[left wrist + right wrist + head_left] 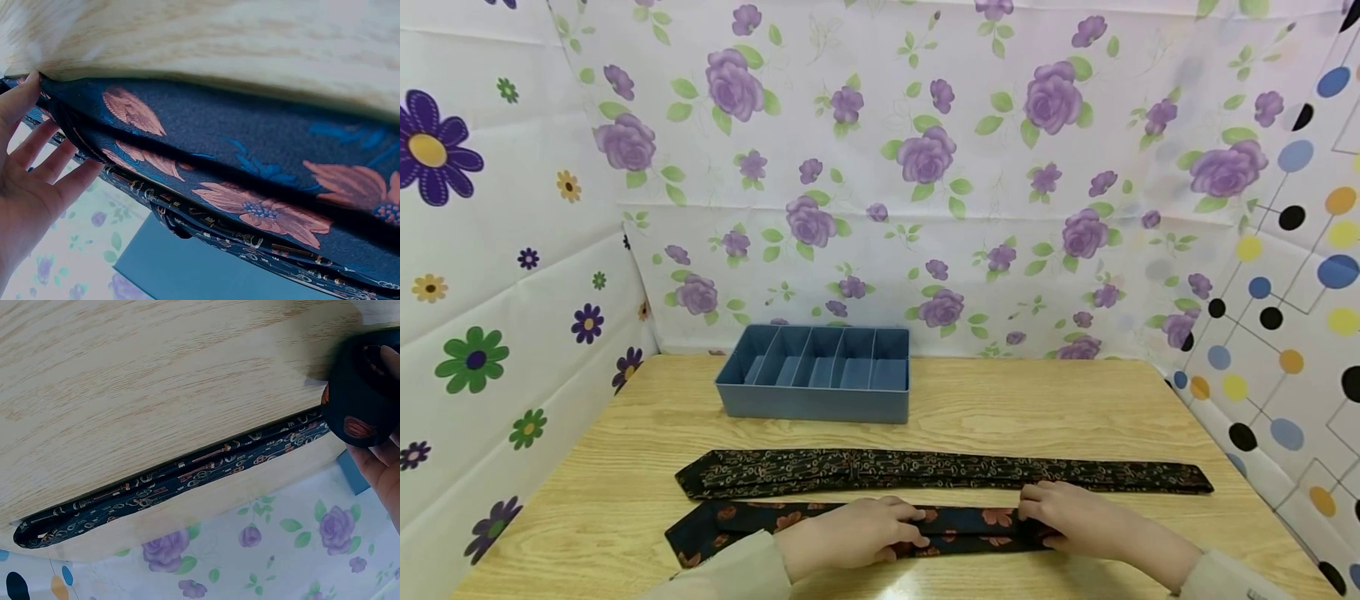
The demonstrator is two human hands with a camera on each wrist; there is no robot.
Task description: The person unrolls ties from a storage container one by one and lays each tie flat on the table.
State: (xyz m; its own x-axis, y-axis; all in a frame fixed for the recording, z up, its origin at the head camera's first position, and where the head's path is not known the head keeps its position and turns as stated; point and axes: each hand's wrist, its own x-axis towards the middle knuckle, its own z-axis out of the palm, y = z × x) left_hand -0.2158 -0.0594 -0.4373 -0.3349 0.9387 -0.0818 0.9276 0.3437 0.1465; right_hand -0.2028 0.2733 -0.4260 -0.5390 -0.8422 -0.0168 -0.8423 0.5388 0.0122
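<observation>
A dark necktie with orange flowers [951, 518] lies lengthwise near the front of the wooden table, its pointed wide end at the left. My left hand [857, 533] rests across its middle; in the left wrist view the fairly straight fingers [53, 165] and the thumb touch it at opposite edges. My right hand [1071, 521] grips the same tie at its right end, where the cloth bends over in a rounded fold [359, 394]. Just behind lies a second necktie, black with a small gold and red pattern [940, 471], stretched out flat.
Behind the ties stands a blue-grey box [812, 404] with several narrow compartments, left of centre. The wooden table [1037, 400] backs onto a cloth with purple roses [925, 158]. More printed cloths hang at the left and right sides.
</observation>
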